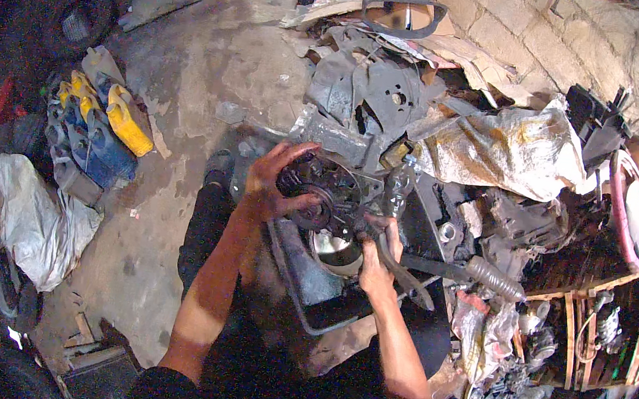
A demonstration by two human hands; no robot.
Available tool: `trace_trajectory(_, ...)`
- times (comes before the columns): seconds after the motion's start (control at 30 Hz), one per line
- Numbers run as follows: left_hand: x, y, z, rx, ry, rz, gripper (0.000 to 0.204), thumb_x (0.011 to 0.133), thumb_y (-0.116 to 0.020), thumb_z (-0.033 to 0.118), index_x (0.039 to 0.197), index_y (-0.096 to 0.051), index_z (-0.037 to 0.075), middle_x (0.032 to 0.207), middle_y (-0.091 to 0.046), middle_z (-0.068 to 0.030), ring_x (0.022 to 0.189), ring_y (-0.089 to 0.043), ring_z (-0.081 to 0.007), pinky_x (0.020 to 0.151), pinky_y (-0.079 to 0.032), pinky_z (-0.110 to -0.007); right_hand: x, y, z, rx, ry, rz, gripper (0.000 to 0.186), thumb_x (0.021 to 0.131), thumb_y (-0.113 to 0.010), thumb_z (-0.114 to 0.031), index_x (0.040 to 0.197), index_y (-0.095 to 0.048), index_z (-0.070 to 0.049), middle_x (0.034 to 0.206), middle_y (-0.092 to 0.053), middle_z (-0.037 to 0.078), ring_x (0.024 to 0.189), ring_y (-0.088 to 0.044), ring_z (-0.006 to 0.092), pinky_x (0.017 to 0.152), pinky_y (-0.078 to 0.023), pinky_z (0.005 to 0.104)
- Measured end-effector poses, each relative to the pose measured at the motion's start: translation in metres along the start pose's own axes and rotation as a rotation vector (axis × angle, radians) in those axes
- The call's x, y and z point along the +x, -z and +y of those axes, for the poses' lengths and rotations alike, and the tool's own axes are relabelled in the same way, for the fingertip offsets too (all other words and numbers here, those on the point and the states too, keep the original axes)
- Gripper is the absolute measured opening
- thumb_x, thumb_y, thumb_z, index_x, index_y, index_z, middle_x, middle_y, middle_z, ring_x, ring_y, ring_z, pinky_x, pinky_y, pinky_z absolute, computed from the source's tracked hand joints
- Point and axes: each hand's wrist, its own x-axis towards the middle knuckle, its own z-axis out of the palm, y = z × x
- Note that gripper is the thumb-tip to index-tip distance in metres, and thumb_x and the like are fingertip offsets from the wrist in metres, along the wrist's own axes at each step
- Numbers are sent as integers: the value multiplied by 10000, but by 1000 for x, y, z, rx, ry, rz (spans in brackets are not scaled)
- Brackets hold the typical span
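My left hand grips the left side of a dark, greasy round mechanical part, thumb across its ringed face and fingers over its upper rim. My right hand is closed at the part's lower right, beside a dark, long bent piece that trails down to the right; exactly what it grips is hard to make out. Below the part is a shiny metal bowl-like opening over a dark, grimy tray. A clear plastic bottle stands just right of the part.
Yellow and grey containers and a white sack lie on the floor at left. Metal sheets, cardboard and a silvery sheet pile at back right against a block wall. Wooden racks with assorted parts line the right.
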Motion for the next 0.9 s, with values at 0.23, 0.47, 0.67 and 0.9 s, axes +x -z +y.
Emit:
trace_trajectory(0.23, 3, 4, 7, -15, 28, -25, 785, 579, -875, 342, 1272, -577, 123, 1079, -639, -124, 967, -636, -316, 882, -503, -388, 28, -2, -23, 370, -21, 373, 324, 861, -583, -121, 1158, -542, 2, 1083, -615, 146, 972, -592, 226, 857, -473, 365)
trace_trajectory(0.47, 5, 5, 7, 40, 15, -38, 791, 568, -881, 336, 1269, -581, 125, 1060, -633, -127, 971, -629, -314, 871, -502, -384, -3, 2, 3, 16, 10, 34, 259, 856, -525, -164, 1015, -581, 33, 1008, -586, 134, 941, -559, 210, 845, -444, 357)
trace_trajectory(0.67, 2, 9, 12, -19, 92, -44, 793, 571, -880, 339, 1276, -578, 140, 1080, -641, -125, 981, -628, -323, 892, -494, -396, 28, -8, -40, 279, -14, 420, 327, 891, -535, -176, 1153, -507, 16, 1089, -568, 134, 950, -563, 224, 839, -465, 365)
trace_trajectory(0.9, 3, 3, 7, -1, 91, -67, 803, 578, -867, 382, 1286, -566, 152, 1174, -639, -124, 1041, -619, -344, 993, -441, -432, -2, -2, -2, 3, -39, 19, 322, 861, -543, -202, 1081, -548, 33, 1021, -602, 166, 930, -580, 240, 836, -455, 364)
